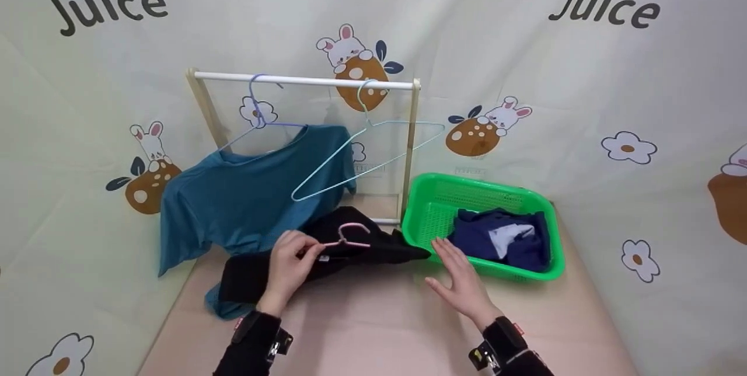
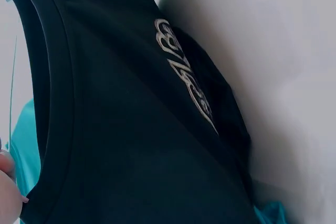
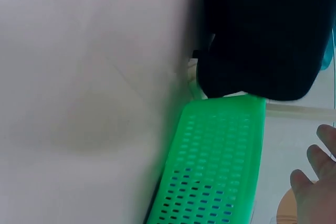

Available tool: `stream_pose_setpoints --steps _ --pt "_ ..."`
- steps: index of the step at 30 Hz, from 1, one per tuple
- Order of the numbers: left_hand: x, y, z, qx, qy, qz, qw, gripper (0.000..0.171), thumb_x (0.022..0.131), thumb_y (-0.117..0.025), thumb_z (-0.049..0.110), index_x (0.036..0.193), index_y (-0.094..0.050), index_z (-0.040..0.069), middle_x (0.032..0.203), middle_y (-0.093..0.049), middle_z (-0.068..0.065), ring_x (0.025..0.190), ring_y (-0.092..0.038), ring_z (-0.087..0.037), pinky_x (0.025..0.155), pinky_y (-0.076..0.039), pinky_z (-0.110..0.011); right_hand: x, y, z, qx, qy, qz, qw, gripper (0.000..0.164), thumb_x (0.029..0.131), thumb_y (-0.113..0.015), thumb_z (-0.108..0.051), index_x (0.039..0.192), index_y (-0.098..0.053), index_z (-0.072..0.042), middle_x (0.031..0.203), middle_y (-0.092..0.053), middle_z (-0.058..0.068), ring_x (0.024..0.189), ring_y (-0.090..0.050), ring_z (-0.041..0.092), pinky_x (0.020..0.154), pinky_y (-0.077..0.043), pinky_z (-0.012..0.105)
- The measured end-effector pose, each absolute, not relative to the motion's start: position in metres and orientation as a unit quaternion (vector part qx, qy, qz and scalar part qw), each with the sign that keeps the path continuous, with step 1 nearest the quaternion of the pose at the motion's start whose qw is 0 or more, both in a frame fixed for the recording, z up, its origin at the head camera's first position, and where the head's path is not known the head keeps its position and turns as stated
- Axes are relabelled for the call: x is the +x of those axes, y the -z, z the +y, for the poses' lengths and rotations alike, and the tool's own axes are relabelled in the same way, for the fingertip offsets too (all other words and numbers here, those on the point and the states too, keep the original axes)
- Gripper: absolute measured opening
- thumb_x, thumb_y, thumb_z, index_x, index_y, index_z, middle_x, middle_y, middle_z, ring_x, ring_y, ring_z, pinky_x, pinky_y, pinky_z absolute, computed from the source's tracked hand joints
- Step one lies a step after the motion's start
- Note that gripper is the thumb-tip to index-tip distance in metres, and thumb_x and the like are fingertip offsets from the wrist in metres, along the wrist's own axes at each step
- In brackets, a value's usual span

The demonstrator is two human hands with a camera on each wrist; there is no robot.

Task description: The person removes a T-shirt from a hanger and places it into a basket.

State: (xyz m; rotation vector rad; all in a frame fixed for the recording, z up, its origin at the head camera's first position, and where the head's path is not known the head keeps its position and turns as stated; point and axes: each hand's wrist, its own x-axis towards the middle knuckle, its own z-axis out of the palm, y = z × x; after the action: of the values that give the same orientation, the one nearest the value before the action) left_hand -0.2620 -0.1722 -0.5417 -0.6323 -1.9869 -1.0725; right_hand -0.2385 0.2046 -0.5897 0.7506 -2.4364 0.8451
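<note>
My left hand [image 1: 290,265] pinches a pink clothes hanger [image 1: 360,244] near the neck of a black T-shirt [image 1: 248,277]. The shirt hangs from the hanger. Across its front, light lettering [image 2: 184,74] shows in the left wrist view, beside the round collar [image 2: 60,87]. Nothing is in my right hand [image 1: 464,285]; its fingers are extended in front of the green basket [image 1: 558,250], close to the shirt's right end. In the right wrist view, spread fingertips [image 3: 317,161] appear at the right edge.
Behind the black shirt stands a rack with a white rod [image 1: 315,81]. A teal T-shirt [image 1: 251,189] hangs there on a purple-blue hanger [image 1: 252,96], beside a bare pale-green hanger [image 1: 330,160]. Navy clothing with a light patch [image 1: 473,239] lies in the basket.
</note>
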Motion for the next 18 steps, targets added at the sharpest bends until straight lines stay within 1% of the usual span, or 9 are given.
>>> stream_pose_setpoints --steps 2,5,9,12,15,18 --pt "-0.262 0.540 -0.166 -0.257 0.426 -0.776 0.387 0.016 0.077 -0.082 0.003 0.072 -0.068 0.010 0.070 -0.059 0.002 0.068 -0.051 -0.016 0.067 -0.036 -0.027 -0.238 0.588 0.201 0.274 -0.315 -0.881 0.223 0.077 0.084 -0.078 -0.027 0.147 -0.043 -0.002 0.150 -0.043 0.017 0.134 -0.041 0.042 0.105 -0.035 0.057" --pt "-0.261 0.539 -0.157 -0.265 0.435 -0.769 0.386 0.017 0.077 -0.083 0.003 0.072 -0.068 0.010 0.070 -0.059 0.003 0.068 -0.050 -0.014 0.067 -0.036 -0.026 -0.237 0.586 0.196 0.274 -0.326 -0.877 0.221 0.075 0.086 -0.078 -0.023 0.149 -0.042 -0.005 0.148 -0.046 0.016 0.133 -0.044 0.039 0.103 -0.038 0.055" --pt "-0.259 0.537 -0.147 -0.269 0.443 -0.764 0.384 0.018 0.077 -0.084 0.003 0.074 -0.069 0.012 0.071 -0.059 0.005 0.069 -0.051 -0.013 0.066 -0.037 -0.025 -0.236 0.586 0.192 0.269 -0.335 -0.875 0.223 0.063 0.092 -0.071 -0.019 0.149 -0.045 -0.010 0.144 -0.051 0.013 0.130 -0.049 0.034 0.102 -0.041 0.051" --pt "-0.257 0.537 -0.141 -0.267 0.453 -0.760 0.383 0.018 0.077 -0.084 0.003 0.074 -0.069 0.013 0.071 -0.059 0.006 0.069 -0.051 -0.013 0.066 -0.038 -0.024 -0.237 0.588 0.192 0.271 -0.339 -0.869 0.239 0.049 0.093 -0.069 -0.012 0.140 -0.055 -0.009 0.136 -0.057 0.011 0.124 -0.054 0.032 0.099 -0.044 0.048" --pt "-0.255 0.537 -0.136 -0.267 0.462 -0.754 0.383 0.019 0.076 -0.084 0.002 0.074 -0.070 0.013 0.070 -0.058 0.004 0.068 -0.052 -0.015 0.066 -0.038 -0.024 -0.238 0.589 0.194 0.275 -0.344 -0.858 0.264 0.036 0.091 -0.069 -0.004 0.126 -0.065 -0.009 0.122 -0.064 0.006 0.113 -0.061 0.027 0.093 -0.048 0.043" --pt "-0.254 0.537 -0.132 -0.269 0.466 -0.756 0.374 0.017 0.077 -0.083 0.001 0.076 -0.071 0.012 0.071 -0.059 0.003 0.068 -0.052 -0.016 0.067 -0.038 -0.025 -0.237 0.589 0.198 0.275 -0.341 -0.852 0.285 0.029 0.087 -0.071 0.001 0.114 -0.071 -0.010 0.109 -0.069 0.001 0.102 -0.065 0.022 0.087 -0.050 0.037"
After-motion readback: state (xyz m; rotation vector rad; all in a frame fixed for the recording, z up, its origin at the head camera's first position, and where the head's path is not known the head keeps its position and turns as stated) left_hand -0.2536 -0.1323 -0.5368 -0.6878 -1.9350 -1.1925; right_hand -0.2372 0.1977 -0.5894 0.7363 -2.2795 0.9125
